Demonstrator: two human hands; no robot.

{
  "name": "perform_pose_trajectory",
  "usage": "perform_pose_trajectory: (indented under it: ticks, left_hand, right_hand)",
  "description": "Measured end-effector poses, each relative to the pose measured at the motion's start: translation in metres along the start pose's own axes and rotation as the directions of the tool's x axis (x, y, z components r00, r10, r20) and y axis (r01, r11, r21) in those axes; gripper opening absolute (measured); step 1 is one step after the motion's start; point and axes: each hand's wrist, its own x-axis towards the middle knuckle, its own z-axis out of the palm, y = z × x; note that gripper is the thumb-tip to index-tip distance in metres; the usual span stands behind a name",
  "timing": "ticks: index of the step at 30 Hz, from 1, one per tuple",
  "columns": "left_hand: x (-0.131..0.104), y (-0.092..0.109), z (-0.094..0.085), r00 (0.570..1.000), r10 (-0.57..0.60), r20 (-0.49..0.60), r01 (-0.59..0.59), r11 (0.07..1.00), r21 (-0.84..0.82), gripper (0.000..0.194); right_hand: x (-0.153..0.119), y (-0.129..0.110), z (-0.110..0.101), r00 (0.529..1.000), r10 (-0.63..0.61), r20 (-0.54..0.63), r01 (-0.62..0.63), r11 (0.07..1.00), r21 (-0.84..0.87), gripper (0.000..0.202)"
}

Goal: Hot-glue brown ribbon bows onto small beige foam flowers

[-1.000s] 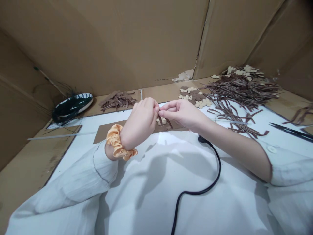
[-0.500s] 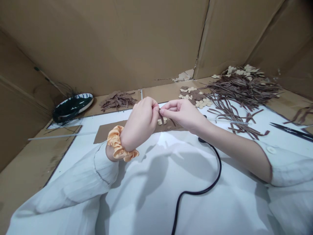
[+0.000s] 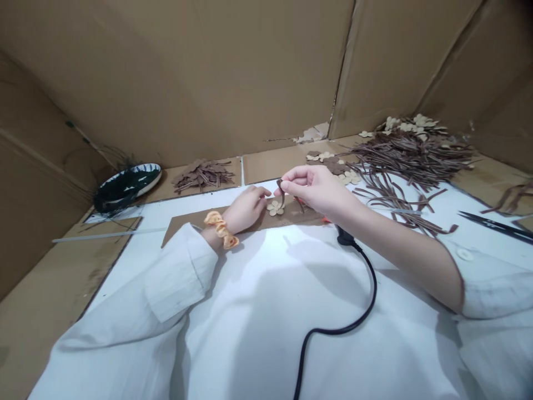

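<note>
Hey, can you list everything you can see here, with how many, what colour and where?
Held strip: one, brown, right fingertips
Flower: one, cream, beneath the hands
Cardboard piece: one, brown, under the flower
Flower pile: uncounted, brown, back left
Dish: one, white and blue, far left, dark threads inside
Flower cutouts: several, brown and cream, behind right hand
Strip pile: uncounted, brown, back right, cream flowers behind
Slim tool: one, black, far right
Cable: one, black, front
Cardboard walls: several, brown, around
Scrunchie: one, orange, left wrist
Sleeves: two, white
Left hand, right hand: one each, centre
</note>
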Motion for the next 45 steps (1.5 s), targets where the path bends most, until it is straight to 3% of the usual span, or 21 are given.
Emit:
perform_pose_trajectory:
  ticks: [5,11,20,24,29,34,40,45]
  left_hand:
    - [0.000,-0.016,0.033,0.995,0.075,0.068,-0.076,0.997,0.005,0.034]
    - [0.002,-0.023,0.037,0.992,0.094,0.080,-0.092,0.995,-0.027,0.041]
    - [0.004,-0.021,0.039,0.986,0.167,0.020,-0.163,0.979,-0.124,0.023]
    - [0.002,-0.016,0.038,0.993,0.120,-0.013,-0.121,0.978,-0.168,0.014]
    - [0.000,-0.014,0.036,1.000,0.022,-0.013,-0.024,0.971,-0.237,0.017]
    - [0.000,-0.013,0.022,0.992,-0.128,0.001,0.121,0.931,-0.343,0.014]
    - [-0.012,0.014,0.007,0.973,-0.226,-0.036,0.176,0.839,-0.515,0.018]
    - [-0.020,0.034,0.004,0.965,-0.253,-0.067,0.172,0.808,-0.564,0.016]
  right_hand:
    - [0.001,-0.002,-0.005,0.999,-0.034,-0.015,0.034,0.999,0.025,0.009]
    - [0.002,0.001,-0.007,0.999,-0.035,-0.021,0.034,0.999,-0.028,0.011]
    - [0.007,0.007,-0.008,1.000,-0.002,0.010,0.003,0.996,-0.090,0.010]
    - [0.007,0.007,-0.009,0.999,0.010,0.051,-0.002,0.988,-0.154,0.011]
    - [0.008,0.007,-0.012,0.997,0.010,0.079,0.017,0.943,-0.334,0.015]
    - [0.012,0.014,-0.014,0.986,0.023,0.163,0.054,0.889,-0.455,0.012]
    - [0.018,0.026,-0.011,0.984,-0.045,0.175,0.122,0.880,-0.460,0.013]
    - [0.019,0.029,-0.011,0.978,-0.131,0.165,0.195,0.864,-0.465,0.014]
